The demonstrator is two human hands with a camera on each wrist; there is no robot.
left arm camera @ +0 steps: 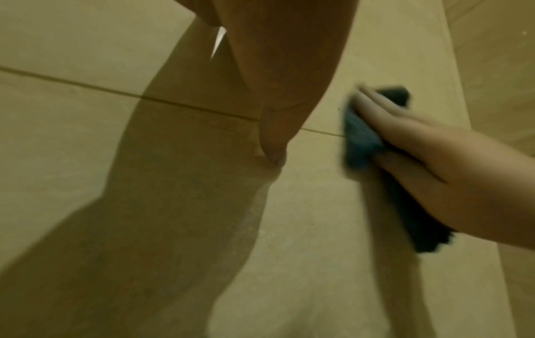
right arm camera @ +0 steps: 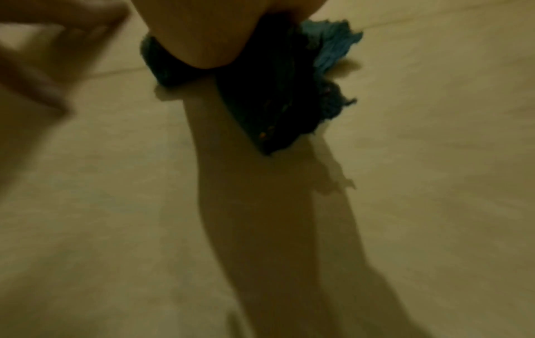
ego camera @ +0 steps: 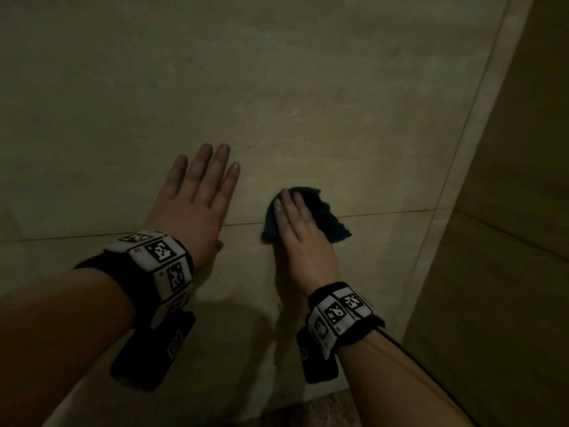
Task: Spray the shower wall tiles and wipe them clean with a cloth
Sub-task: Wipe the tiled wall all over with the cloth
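Note:
My right hand [ego camera: 298, 235] presses a dark teal cloth [ego camera: 326, 217] flat against the beige wall tiles [ego camera: 308, 103], right on a horizontal grout line [ego camera: 385, 213]. Its fingers lie straight over the cloth [left arm camera: 359, 141], which sticks out past the fingertips and beyond the palm [right arm camera: 202, 29]. The frayed cloth edge [right arm camera: 327, 50] shows beside the heel of the hand. My left hand [ego camera: 197, 195] rests flat on the wall to the cloth's left, fingers straight and together, holding nothing. Its thumb [left arm camera: 275, 141] touches the tile. No spray bottle is in view.
A side wall [ego camera: 508, 211] meets the tiled wall in a corner on the right, close to the cloth. A strip of speckled floor [ego camera: 320, 411] shows at the bottom. The light is dim, and both arms cast shadows on the tiles.

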